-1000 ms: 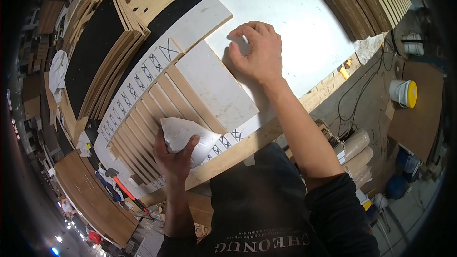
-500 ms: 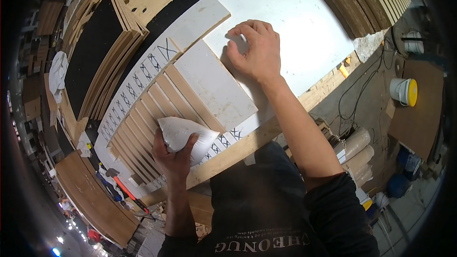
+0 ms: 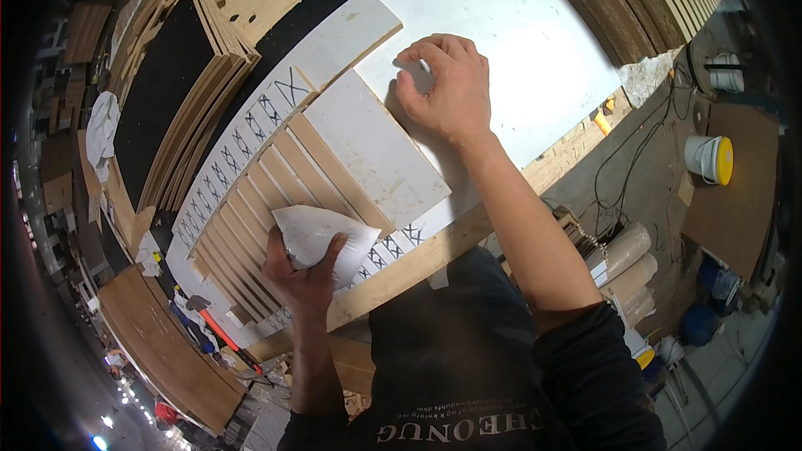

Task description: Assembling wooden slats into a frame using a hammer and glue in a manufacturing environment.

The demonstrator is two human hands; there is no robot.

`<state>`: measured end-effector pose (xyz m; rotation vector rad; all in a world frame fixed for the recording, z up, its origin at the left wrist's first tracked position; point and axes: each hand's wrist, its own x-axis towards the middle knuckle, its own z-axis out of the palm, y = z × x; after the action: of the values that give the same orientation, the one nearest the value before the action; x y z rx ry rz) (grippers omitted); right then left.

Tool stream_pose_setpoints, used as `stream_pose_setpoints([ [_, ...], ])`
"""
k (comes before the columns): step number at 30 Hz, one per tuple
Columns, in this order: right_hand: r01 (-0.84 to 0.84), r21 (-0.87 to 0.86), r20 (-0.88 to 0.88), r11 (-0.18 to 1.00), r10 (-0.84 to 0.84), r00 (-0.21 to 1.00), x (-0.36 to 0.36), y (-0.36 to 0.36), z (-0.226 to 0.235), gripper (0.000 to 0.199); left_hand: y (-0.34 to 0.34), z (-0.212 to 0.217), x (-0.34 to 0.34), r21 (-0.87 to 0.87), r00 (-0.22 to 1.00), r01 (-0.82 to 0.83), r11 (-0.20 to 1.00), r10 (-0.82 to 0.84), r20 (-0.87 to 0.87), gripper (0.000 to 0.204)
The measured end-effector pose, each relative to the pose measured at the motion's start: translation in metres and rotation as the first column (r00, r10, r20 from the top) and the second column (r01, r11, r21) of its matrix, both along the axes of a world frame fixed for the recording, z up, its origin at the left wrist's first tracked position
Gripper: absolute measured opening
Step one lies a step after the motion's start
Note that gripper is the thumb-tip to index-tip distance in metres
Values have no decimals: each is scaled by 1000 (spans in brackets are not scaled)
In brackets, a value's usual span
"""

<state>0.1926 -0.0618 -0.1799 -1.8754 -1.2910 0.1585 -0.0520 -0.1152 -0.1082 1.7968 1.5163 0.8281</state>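
Note:
My left hand (image 3: 302, 274) is closed round a soft white plastic bag (image 3: 327, 238), its thumb pressed into the near side. The bag is plump and sits over a row of narrow wooden strips (image 3: 251, 221), laid side by side with gaps between them. Above a white board (image 3: 535, 58), my right hand (image 3: 447, 88) is raised, fingers curled and thumb apart from the fingertips, with nothing plainly held. Between the two hands lies a pale rectangular panel (image 3: 380, 138), its edge along the last strip. Black cross marks run along a white base board (image 3: 221, 169) beside the strip ends.
Dark-faced boards are stacked at the left (image 3: 167, 100), and more stacked panels (image 3: 635, 0) stand at the far right. A hammer with a red handle (image 3: 221, 330) lies at the bench's left end. A white bucket with a yellow lid (image 3: 708, 159) and cables are on the right.
My left hand and the white bag have shifted very slightly left. My right hand keeps almost the same place and curl.

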Motion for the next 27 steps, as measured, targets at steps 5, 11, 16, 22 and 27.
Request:
stream_pose_setpoints([
  [5,-6,1,-4,1000,6,1000,1,0,-1,20,3,2,-1,13,998,29,1000,-28,-58,42],
  [11,-7,3,0,1000,7,1000,1,-1,-1,20,2,3,-3,-2,997,57,998,-57,-60,42],
  [16,-4,6,3,1000,4,1000,0,0,-2,20,2,2,-3,-14,998,36,999,-37,-56,42],
  [22,-4,18,6,1000,4,1000,2,0,-3,20,7,4,0,33,994,75,997,-72,-80,43],
  [27,-6,26,2,1000,6,1000,1,1,-3,20,8,3,0,44,994,69,997,-65,-90,41],
])
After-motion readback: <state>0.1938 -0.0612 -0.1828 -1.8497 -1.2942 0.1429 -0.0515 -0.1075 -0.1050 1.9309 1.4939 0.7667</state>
